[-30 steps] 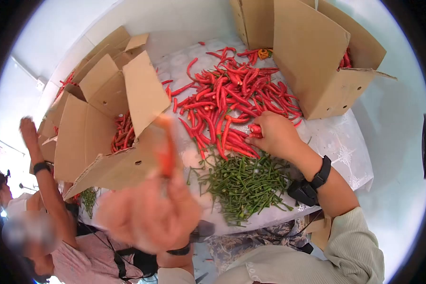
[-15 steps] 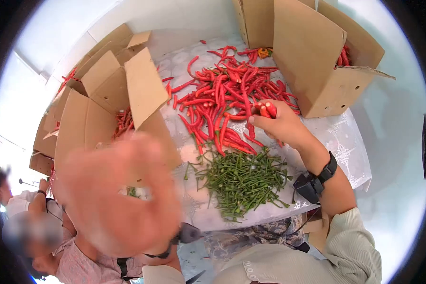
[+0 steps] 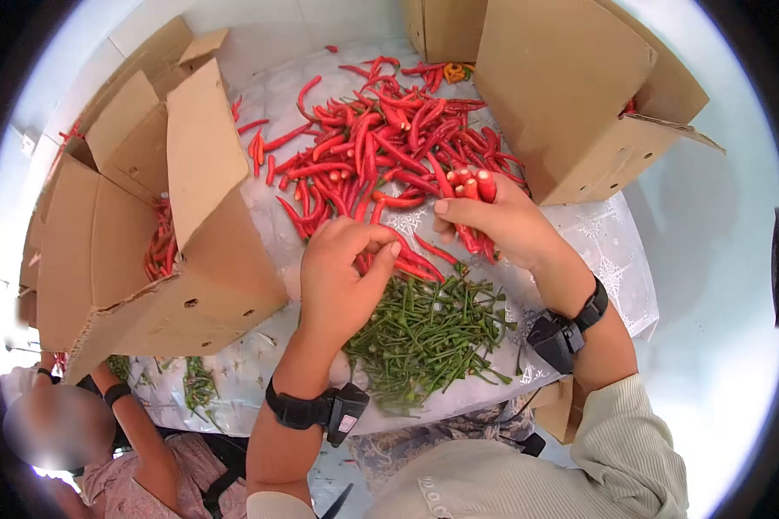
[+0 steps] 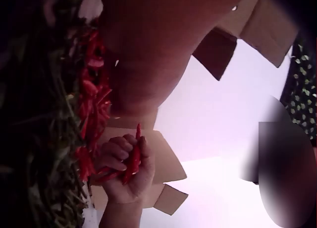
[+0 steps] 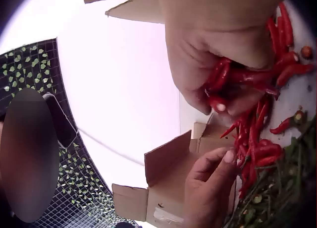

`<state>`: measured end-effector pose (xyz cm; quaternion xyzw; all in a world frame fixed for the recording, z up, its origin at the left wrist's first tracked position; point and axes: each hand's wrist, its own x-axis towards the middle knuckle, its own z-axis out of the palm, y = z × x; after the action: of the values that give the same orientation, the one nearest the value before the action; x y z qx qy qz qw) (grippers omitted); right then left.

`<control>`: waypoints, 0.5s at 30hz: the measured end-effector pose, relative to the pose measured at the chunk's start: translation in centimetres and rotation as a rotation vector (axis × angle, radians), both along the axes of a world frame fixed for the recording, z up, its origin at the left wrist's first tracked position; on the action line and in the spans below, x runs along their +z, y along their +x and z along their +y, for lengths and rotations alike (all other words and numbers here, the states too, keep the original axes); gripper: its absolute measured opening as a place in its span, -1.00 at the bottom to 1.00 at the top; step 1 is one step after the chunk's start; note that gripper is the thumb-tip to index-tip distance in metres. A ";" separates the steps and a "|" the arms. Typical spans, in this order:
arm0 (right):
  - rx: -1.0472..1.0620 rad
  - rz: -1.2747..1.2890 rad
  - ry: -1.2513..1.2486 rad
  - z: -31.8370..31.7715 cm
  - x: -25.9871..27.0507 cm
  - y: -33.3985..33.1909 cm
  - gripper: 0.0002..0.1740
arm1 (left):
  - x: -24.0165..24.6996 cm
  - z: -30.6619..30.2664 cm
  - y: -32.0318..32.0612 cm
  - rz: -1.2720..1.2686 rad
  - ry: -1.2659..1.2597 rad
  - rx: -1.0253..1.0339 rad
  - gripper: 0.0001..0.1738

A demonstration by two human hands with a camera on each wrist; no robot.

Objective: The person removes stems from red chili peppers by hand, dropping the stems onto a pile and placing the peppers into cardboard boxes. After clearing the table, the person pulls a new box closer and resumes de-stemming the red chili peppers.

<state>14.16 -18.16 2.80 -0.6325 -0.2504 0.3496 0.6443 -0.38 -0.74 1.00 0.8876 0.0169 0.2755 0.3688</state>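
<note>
My right hand (image 3: pixel 519 227) grips a small bunch of red chilies (image 3: pixel 469 189), their pale cut-looking ends pointing up. Over the near edge of the red chili pile (image 3: pixel 368 143) is my left hand (image 3: pixel 333 277), its thumb and forefinger tips close together. Red chilies show right at those fingertips, but I cannot tell whether one is pinched. Just in front of both hands lies a heap of green chili stems (image 3: pixel 428 337). The right wrist view shows the chilies (image 5: pixel 220 84) inside the curled right fingers.
An open cardboard box (image 3: pixel 225 272) with red chilies inside stands at the left, with more boxes behind. Another tall carton (image 3: pixel 563 104) stands at the back right. An orange pepper (image 3: pixel 453 73) lies beside it. A person (image 3: pixel 138 467) sits at the lower left.
My left hand first held a red chili near the left box, then showed without it, and has moved right to the pile. The right hand now holds more chilies, lifted off the pile.
</note>
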 end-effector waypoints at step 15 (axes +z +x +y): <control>-0.123 -0.651 -0.206 0.8 0.1 -1.6 -0.72 | 0.5 -0.4 -0.1 0.009 -0.086 -0.009 -0.81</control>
<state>12.53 -17.34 2.94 -0.7865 -0.3676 0.1137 0.4831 -0.52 -1.14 1.50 0.8721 0.0263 0.2689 0.4079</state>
